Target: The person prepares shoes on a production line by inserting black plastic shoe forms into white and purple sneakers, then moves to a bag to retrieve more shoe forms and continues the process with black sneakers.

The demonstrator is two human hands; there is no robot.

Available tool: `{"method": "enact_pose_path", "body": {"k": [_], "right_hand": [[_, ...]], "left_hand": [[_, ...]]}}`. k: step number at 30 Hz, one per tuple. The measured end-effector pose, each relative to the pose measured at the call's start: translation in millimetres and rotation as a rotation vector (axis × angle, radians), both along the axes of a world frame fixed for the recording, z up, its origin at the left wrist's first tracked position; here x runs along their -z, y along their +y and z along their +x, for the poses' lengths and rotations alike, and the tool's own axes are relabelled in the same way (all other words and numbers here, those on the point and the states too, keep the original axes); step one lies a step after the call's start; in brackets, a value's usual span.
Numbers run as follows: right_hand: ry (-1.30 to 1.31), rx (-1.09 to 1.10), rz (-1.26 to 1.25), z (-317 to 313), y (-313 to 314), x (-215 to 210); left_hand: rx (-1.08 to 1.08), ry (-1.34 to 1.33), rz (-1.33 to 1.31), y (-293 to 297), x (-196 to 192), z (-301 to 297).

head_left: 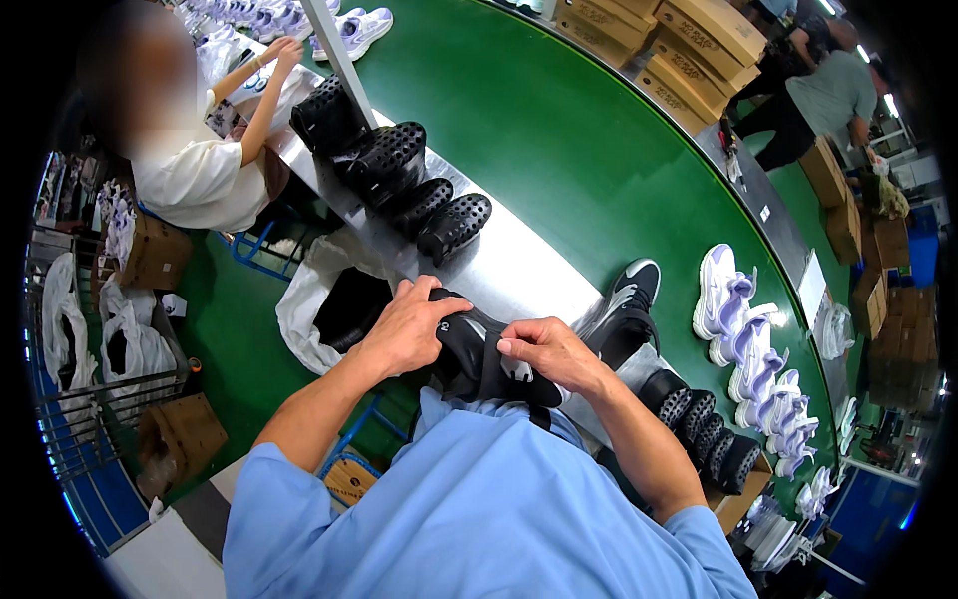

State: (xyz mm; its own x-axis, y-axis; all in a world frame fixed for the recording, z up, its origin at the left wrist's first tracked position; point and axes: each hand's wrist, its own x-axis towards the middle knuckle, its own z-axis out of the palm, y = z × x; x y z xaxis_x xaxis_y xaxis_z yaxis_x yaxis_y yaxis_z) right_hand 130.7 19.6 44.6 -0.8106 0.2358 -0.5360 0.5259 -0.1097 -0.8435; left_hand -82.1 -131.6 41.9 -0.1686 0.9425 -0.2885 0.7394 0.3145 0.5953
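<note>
Beside perforated black lasts (419, 185), both hands' fingers (519, 344) grip a black shoe (479, 364).

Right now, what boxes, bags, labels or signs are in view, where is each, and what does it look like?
Cardboard boxes: brown, rectangular, in a row past the green belt's far edge, top right.
More brown boxes: stacked at the right edge.
White sheet: flat rectangle on the grey strip beside the belt.
White plastic bag: open, dark contents, just ahead of the left hand.
Brown box: on the floor, left.
</note>
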Motion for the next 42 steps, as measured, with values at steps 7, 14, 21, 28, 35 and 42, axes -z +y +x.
{"method": "enact_pose_path", "body": {"k": [7, 14, 21, 28, 35, 42], "right_hand": [[0.011, -0.01, 0.044, -8, -8, 2], [-0.052, -0.127, 0.26, -20, -7, 4], [-0.05, 0.071, 0.722, -19, -7, 8], [-0.147, 0.29, 0.746, 1, -26, 9], [-0.002, 0.28, 1.228, -18, -12, 67], [0.124, 0.417, 1.231, -6, -10, 82]], "left_hand": [[0.079, -0.025, -0.011, 1, 1, -4], [0.117, -0.011, 0.001, 6, -9, -1], [-0.107, -0.13, -0.292, 2, 22, -3], [-0.649, -0.583, -0.343, 26, 67, 45], [-0.72, -0.672, -0.458, 56, 96, 63], [-0.654, -0.58, -0.336, 65, 97, 63]]}}
